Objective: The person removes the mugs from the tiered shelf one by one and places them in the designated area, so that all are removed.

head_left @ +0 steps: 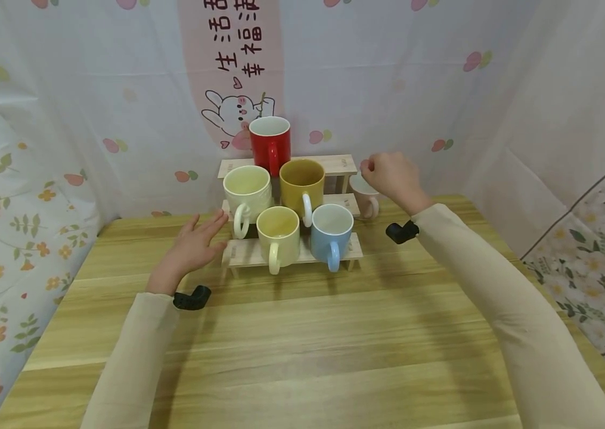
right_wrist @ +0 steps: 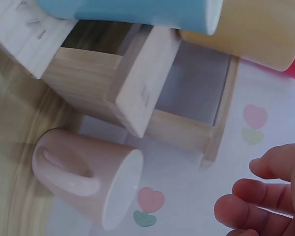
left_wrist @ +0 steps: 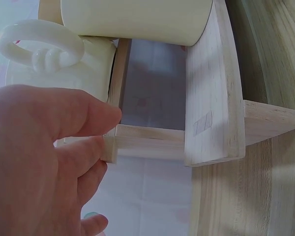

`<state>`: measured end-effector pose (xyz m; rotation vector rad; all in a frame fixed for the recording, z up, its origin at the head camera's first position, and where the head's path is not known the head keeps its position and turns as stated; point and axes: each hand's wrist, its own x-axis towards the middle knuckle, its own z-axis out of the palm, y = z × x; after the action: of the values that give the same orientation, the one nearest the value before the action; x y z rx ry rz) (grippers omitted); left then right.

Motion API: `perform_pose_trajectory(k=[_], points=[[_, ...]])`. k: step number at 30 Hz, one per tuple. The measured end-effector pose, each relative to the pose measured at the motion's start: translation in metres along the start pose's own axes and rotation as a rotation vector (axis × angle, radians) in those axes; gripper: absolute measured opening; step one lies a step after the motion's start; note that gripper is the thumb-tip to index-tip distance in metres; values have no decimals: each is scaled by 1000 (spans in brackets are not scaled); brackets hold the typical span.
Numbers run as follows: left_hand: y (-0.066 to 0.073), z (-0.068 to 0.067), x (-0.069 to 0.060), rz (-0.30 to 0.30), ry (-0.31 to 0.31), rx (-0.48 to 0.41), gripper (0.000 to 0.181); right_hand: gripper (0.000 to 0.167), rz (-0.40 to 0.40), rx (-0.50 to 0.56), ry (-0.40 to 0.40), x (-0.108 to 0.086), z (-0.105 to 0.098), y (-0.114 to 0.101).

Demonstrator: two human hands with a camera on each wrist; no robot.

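A three-step wooden rack (head_left: 248, 253) holds several mugs. On the top step is a red mug (head_left: 271, 143); a cream mug (head_left: 248, 185) and a mustard mug (head_left: 302, 182) with a white handle occupy the middle. Below them are a pale yellow mug (head_left: 279, 235) and a light blue mug (head_left: 331, 232). Beside the rack's left end is my left hand (head_left: 192, 250), fingers extended, near the cream mug; contact is unclear. My right hand (head_left: 394, 177), fingers loosely curled around nothing, hovers by a pale pink mug (right_wrist: 83, 177) standing right of the rack.
The wood-grain table (head_left: 302, 351) stretches in front of the rack. Behind it hangs a printed cloth (head_left: 361, 77) with a rabbit drawing, and floral cloth (head_left: 7, 238) covers the left side. Black wrist pieces (head_left: 192, 298) sit at both cuffs.
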<state>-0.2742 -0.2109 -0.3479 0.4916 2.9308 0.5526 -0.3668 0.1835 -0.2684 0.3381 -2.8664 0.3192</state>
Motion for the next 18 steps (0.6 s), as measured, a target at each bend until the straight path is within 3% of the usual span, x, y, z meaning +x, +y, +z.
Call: perform_pose_trajectory(k=[11, 18], points=[[0, 1, 0, 24, 14, 17, 63, 38, -50, -14, 23, 5, -9, -13], [1, -1, -1, 15, 17, 4, 63, 34, -42, -6, -15, 14, -18, -29]])
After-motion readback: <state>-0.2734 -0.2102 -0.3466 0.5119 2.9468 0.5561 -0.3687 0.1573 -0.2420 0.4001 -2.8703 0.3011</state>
